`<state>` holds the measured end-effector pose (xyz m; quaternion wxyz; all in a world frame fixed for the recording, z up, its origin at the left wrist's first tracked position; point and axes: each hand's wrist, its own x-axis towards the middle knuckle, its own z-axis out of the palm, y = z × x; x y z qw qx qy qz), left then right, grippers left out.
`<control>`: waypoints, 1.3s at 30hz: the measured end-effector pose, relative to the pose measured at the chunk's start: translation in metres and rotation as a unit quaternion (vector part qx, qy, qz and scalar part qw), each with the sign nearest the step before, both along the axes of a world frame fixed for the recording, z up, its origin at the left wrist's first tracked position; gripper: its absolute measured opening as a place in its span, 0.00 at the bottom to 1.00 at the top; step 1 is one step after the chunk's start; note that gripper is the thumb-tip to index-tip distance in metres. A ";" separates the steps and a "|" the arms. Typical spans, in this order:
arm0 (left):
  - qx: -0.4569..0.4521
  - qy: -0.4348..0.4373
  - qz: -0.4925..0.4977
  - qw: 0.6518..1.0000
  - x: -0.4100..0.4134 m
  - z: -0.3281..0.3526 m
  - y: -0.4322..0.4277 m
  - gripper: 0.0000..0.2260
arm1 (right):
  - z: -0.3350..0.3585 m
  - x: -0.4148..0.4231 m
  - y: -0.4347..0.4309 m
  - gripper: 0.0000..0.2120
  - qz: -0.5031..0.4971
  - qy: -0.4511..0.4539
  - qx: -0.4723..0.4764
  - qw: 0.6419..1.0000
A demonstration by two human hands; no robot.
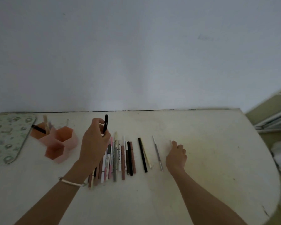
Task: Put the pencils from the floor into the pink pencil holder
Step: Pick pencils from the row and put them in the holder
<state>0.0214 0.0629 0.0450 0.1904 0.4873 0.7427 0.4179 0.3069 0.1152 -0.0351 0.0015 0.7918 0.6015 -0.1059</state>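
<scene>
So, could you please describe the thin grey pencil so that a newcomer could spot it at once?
Start at the packed row of pencils on the pale surface. Rightwards lie a long black pencil, then the thin grey pencil, alone beside the right hand, the slimmest there.

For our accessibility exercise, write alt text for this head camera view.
A left hand holds a black pen upright near a pink pencil holder. The right hand is closed on a pale pencil. A row of pens and pencils lies between them on a white surface.
</scene>
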 end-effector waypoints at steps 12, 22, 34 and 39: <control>0.182 -0.015 0.144 0.972 -0.071 0.045 -0.026 0.24 | 0.114 -0.171 0.034 0.24 0.231 0.369 0.290 0.852; 0.172 0.049 0.232 0.956 -0.151 0.014 -0.050 0.22 | 0.130 -0.269 -0.018 0.25 0.307 0.503 0.253 0.768; 0.131 0.043 0.290 0.947 -0.159 -0.001 -0.080 0.12 | 0.112 -0.334 -0.038 0.22 0.339 0.494 0.197 0.776; 0.126 -0.025 0.227 0.965 -0.138 0.002 -0.095 0.11 | 0.080 -0.347 -0.041 0.09 0.430 0.370 0.197 0.799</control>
